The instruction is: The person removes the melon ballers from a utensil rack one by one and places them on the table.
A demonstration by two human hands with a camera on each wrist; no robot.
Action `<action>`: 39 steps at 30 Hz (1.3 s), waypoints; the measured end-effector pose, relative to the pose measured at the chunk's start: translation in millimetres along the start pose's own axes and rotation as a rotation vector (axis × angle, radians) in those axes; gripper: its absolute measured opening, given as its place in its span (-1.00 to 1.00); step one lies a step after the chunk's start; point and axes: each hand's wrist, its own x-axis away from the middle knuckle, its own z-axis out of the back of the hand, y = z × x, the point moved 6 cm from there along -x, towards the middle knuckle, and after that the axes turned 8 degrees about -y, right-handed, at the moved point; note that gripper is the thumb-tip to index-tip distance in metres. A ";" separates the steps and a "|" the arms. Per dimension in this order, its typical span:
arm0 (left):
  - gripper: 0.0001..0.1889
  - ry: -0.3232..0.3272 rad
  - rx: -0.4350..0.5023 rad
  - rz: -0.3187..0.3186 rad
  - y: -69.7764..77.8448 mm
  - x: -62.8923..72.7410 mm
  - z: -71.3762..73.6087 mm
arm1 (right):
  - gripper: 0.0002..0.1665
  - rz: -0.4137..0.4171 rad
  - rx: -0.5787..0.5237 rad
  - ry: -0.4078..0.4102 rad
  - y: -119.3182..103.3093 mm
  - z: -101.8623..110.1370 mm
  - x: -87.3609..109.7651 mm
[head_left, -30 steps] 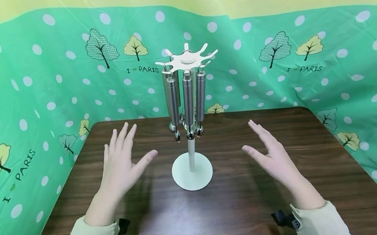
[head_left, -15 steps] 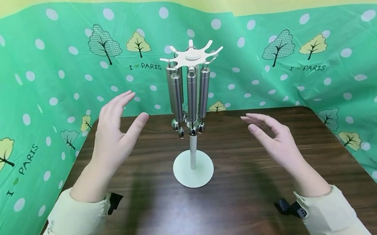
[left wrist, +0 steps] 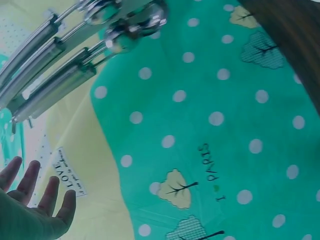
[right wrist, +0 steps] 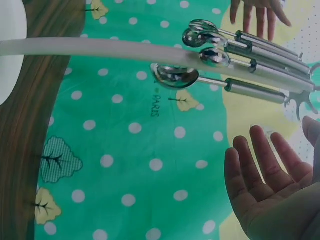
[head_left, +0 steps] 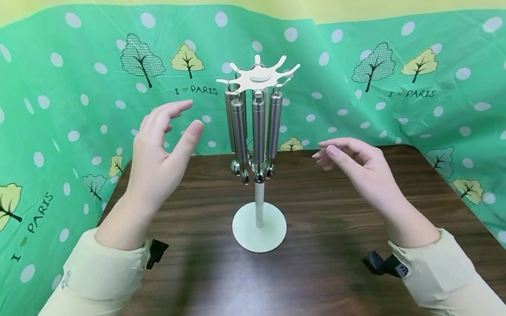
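Left hand (head_left: 156,157) hovering beside white rack (head_left: 260,203), fingers loosely bent; right hand (head_left: 365,170) floating on other side, fingers relaxed — both holding nothing. Rack standing midway between tabletop's (head_left: 211,294) side edges, in from far edge, wide base (head_left: 246,232) probably keeping it steady. Steel utensils (head_left: 258,129) hanging from its top (head_left: 260,76) — guessing that's keeping heads (head_left: 259,176) off tabletop.

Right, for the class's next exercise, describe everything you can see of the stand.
The stand is white and upright, with a flat round base, a slim pole and a flat top with radiating spokes. It looks smooth, perhaps painted metal or plastic. Its base rests on the brown table; metallic utensils hang from the spokes, around the pole. It stands between the left hand and the right hand; neither touches it.
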 end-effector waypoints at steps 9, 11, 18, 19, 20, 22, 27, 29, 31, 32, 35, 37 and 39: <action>-0.58 0.027 0.092 0.012 21.9 -28.9 5.3 | -0.77 0.019 -0.114 -0.035 -9.7 -20.9 -18.1; -0.57 0.021 0.112 0.021 25.3 -34.6 4.2 | -0.78 0.028 -0.133 -0.034 -9.9 -25.5 -21.7; -0.53 -0.078 0.098 0.053 28.1 -48.6 -12.1 | -0.77 0.054 -0.177 -0.032 -10.2 -43.9 -31.7; -0.53 -0.087 0.113 0.056 28.1 -49.8 -14.7 | -0.77 0.056 -0.174 -0.024 -10.3 -45.6 -32.1; -0.54 -0.095 0.138 0.056 27.9 -50.9 -17.5 | -0.77 0.060 -0.172 -0.017 -10.9 -47.3 -32.3; -0.55 -0.107 0.200 0.063 26.9 -52.5 -22.5 | -0.75 0.064 -0.163 -0.003 -11.8 -50.0 -32.1; -0.58 -0.117 0.320 0.096 22.3 -54.0 -32.1 | -0.66 0.081 -0.152 0.027 -16.0 -57.0 -31.4; -0.59 -0.118 0.344 0.103 20.6 -53.5 -34.2 | -0.64 0.096 -0.159 0.035 -18.0 -60.3 -32.0; -0.59 -0.117 0.364 0.097 19.4 -52.8 -36.2 | -0.63 0.109 -0.154 0.042 -19.5 -63.8 -32.6; -0.59 -0.117 0.373 0.090 19.0 -52.5 -37.2 | -0.62 0.114 -0.150 0.045 -20.0 -65.5 -33.1; -0.60 -0.110 0.390 0.071 17.8 -51.3 -39.4 | -0.62 0.132 -0.116 0.052 -20.8 -69.7 -34.1; -0.61 -0.101 0.398 0.060 18.0 -50.8 -40.2 | -0.69 0.157 -0.072 0.058 -22.9 -71.3 -33.9; -0.62 -0.097 0.411 0.071 18.4 -50.4 -40.9 | -0.77 0.191 -0.018 0.063 -26.7 -72.1 -32.8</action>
